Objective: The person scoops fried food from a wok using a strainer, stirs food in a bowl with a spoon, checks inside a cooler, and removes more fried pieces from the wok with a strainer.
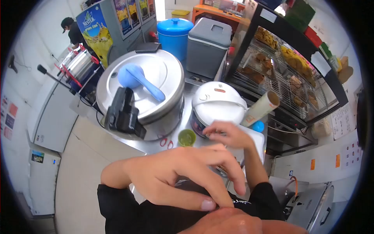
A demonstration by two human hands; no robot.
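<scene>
My left hand (183, 171) is large in the foreground, fingers bent and apart; its index fingertip reaches skin at the bottom edge, and nothing shows in its grasp. Farther out, my right hand (230, 134) hovers at the front of a white-lidded rice cooker (220, 107), fingers loosely bent and apart. Whether it touches the cooker I cannot tell. Left of it stands a green cup (186, 138), with red-handled scissors (166, 143) alongside. A big steel cooker (167, 121) carries a blue ladle (146, 83) on its lid.
A cling-film-like roll (260, 109) leans right of the rice cooker, near a blue round object (257, 126). Behind are a blue bin (174, 33), a grey cooler box (208, 50) and a food display cabinet (284, 66). Another person (74, 33) stands far left by a sealing machine (78, 66).
</scene>
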